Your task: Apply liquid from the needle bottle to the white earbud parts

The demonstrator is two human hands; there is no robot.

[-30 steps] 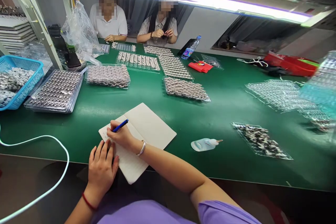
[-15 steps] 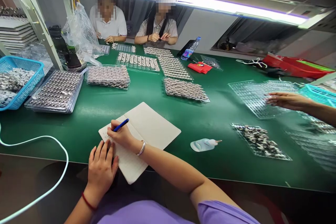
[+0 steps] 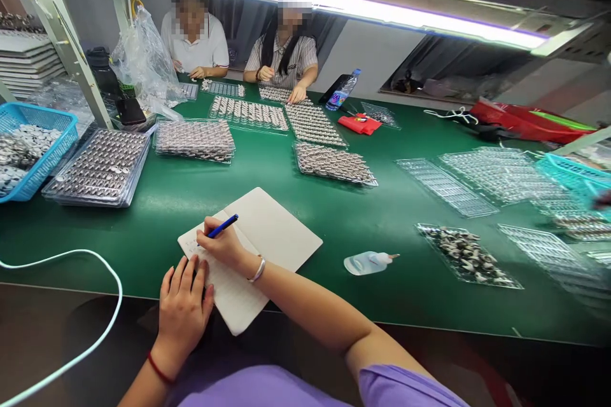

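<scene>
An open notebook [image 3: 281, 235] with pale pages lies at the near edge of the green table, slightly over the edge. My right hand [image 3: 222, 243] is closed around a blue pen [image 3: 223, 226], its tip down at the left page, where a few faint marks show. My left hand [image 3: 185, 296] rests flat with fingers stretched out, its fingertips on the lower left edge of the notebook. To the right of the notebook, a clear squeeze bottle [image 3: 367, 263] with a thin tip lies on its side.
Trays of small metal parts [image 3: 334, 164] stand beyond the notebook, with another stack [image 3: 102, 162] at left. A blue basket [image 3: 67, 140] holds more parts. Clear trays [image 3: 446, 186] lie at right. Two people [image 3: 193, 41] sit opposite. A white cable [image 3: 114, 305] curves at left.
The pen has shifted slightly at the page. At right, another person's hand has let go of a clear tray and withdrawn. One person opposite has reached down to a parts tray.
</scene>
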